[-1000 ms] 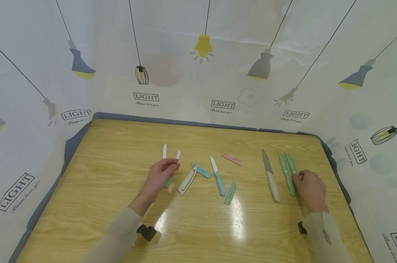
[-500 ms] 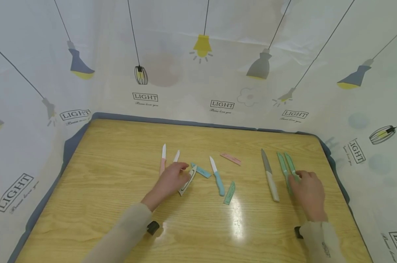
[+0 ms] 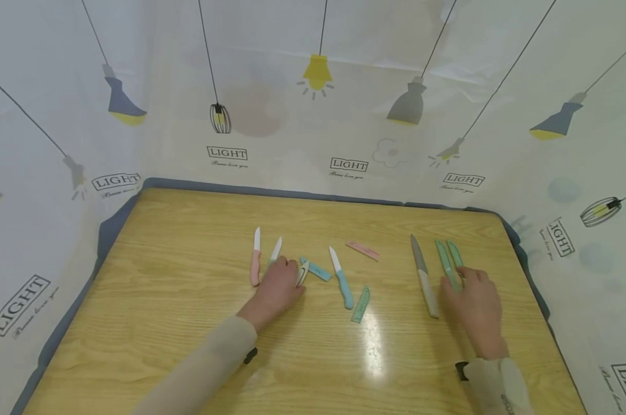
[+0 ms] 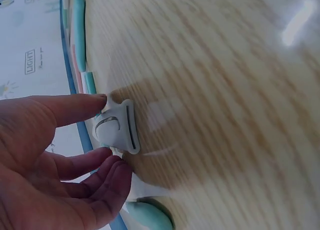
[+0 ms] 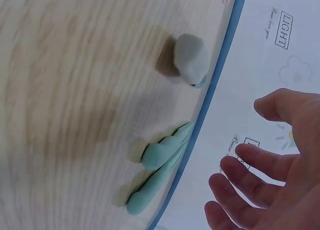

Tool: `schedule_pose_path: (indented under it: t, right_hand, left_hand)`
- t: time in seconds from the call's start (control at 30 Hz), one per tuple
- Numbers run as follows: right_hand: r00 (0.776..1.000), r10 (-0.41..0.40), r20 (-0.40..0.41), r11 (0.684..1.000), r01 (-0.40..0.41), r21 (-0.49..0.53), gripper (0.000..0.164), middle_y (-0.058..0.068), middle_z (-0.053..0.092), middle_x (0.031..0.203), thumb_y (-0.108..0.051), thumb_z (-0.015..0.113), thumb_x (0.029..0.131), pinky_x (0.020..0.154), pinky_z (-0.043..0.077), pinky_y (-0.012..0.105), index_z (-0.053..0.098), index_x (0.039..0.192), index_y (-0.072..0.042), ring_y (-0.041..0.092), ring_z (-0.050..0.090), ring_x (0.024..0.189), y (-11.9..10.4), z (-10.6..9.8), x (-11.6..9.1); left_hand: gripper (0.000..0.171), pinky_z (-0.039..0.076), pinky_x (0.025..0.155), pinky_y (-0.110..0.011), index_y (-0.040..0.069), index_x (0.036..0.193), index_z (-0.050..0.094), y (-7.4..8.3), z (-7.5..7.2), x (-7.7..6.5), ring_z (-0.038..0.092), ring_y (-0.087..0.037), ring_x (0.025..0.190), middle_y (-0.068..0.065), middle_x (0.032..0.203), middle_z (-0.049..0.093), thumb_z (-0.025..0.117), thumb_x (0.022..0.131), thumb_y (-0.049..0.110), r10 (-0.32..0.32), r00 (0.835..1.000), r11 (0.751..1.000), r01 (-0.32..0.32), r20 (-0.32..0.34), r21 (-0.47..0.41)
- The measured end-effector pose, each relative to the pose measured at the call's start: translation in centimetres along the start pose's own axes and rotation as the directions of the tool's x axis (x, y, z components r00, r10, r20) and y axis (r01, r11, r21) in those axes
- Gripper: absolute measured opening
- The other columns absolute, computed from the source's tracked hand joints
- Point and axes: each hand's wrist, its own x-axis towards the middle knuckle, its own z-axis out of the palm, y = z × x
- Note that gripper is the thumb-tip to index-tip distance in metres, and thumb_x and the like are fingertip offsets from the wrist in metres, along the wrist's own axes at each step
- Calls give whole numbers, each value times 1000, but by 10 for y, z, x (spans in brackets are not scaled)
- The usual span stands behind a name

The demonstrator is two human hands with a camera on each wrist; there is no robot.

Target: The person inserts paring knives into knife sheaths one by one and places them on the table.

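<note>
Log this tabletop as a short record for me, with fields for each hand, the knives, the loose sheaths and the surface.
Left hand: thumb and fingers on either side of a white sheath; whether it grips is unclear
Right hand: hovers by two green knives, holding nothing
Bare-bladed knives: pink-handled knife, green-handled knife (partly hidden by the left hand in the head view), blue-handled knife, white-handled knife
Other loose sheaths: blue sheath, pink sheath, green sheath
Surface: wooden table

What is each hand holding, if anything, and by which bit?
The left hand has thumb and fingers on either side of the white sheath; whether they grip it can't be told. The right hand holds nothing.
</note>
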Motion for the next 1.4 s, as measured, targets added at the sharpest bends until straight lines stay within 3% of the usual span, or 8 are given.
schedule_pose_path:
  t: [0.43,0.6,0.73,0.93,1.0,1.1,1.3,1.4]
  right_hand:
    - [1000,-11,18,1000,11,14,55,38,48,139,-36,53,104,93,45,73,57,137,7,59,49,118,-8,2,-2]
    - [999,-11,33,1000,10,20,55,38,48,139,-36,54,104,97,44,72,57,138,7,58,48,120,-12,4,-1]
    - [999,-40,25,999,40,32,52,38,50,136,-32,56,104,98,44,71,58,136,8,57,50,119,-14,8,-1]
    - [996,-88,27,996,87,30,48,38,53,132,-26,60,104,94,48,68,58,133,11,56,53,116,-19,14,-2]
    - [995,-93,29,995,93,27,48,38,53,132,-26,61,104,94,48,68,58,132,12,56,54,116,-22,16,-1]
    - [995,-98,26,995,97,21,48,38,54,131,-28,60,104,94,48,67,59,132,12,56,54,115,-24,18,-1]
    - [994,-102,30,995,102,15,49,37,55,129,-28,59,104,92,49,66,59,132,12,54,55,113,-25,21,1]
    - [994,-99,43,995,98,32,49,37,55,127,-28,60,104,92,50,65,58,131,13,53,56,112,-25,24,1]
  left_hand:
    - [24,52,63,-35,-5,97,62,3,-4,2,52,-21,73,-10,83,55,79,92,12,-16,999,1000,17,36,-19]
    - [22,52,65,-33,-6,105,64,-2,-11,5,53,-21,75,-9,86,58,73,96,12,-68,993,993,77,97,-90]
    - [31,57,76,-36,-3,118,66,-6,-20,6,60,-21,85,-9,97,66,74,96,17,-114,991,965,127,70,-228]
    - [37,57,90,-42,-1,127,65,-9,-30,4,66,-22,98,-7,106,69,74,96,16,-57,998,886,46,-9,-461]
    - [37,58,91,-41,0,130,64,-10,-32,2,66,-23,101,-7,109,69,72,97,15,-49,999,826,39,-3,-562]
    - [40,59,93,-40,-2,136,60,-8,-35,-2,66,-28,109,-11,117,66,69,100,13,-42,999,678,51,31,-733]
    - [45,57,101,-39,-16,144,42,-11,-38,-6,60,-35,118,-28,129,55,56,105,2,33,997,250,65,76,-966]
    - [45,57,100,-36,-18,145,37,-14,-37,-6,62,-29,114,-24,126,57,52,107,0,49,995,106,85,91,-991]
